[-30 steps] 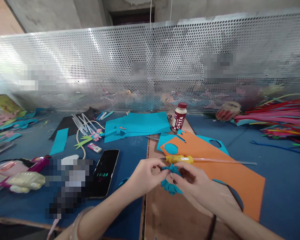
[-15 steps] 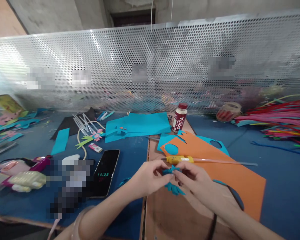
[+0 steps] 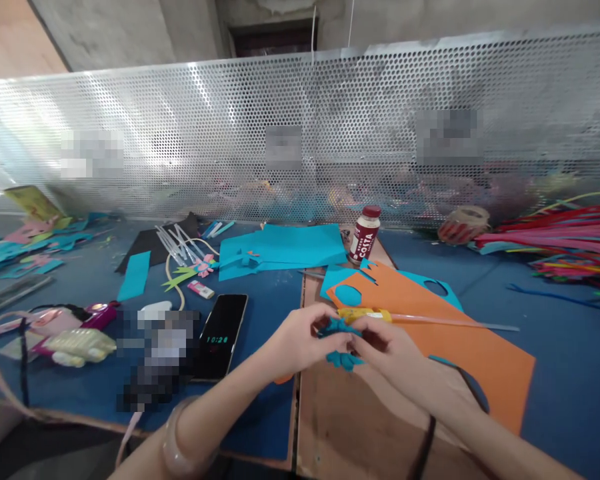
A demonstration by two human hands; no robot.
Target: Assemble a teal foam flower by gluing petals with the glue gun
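Between my hands is a small blue foam or paper flower with cut, petal-like edges. My left hand pinches it from the left, thumb and fingers closed on the blue petals. From the right, my right hand grips the same piece with its fingertips meeting the left thumb. The fingers cover the flower's middle. Just behind the hands, a yellow-handled screwdriver with a long shaft lies on an orange sheet that has cut-out holes.
Left of my arms lie a phone, a glue gun, an eraser and clear glue sticks. Blue sheets and a Costa bottle stand behind. Tape and pipe cleaners sit at right, before a perforated metal screen.
The blue flower has turned a little between my fingers, and both hands stay closed on it. The view has shifted slightly, so the table things appear farther right.
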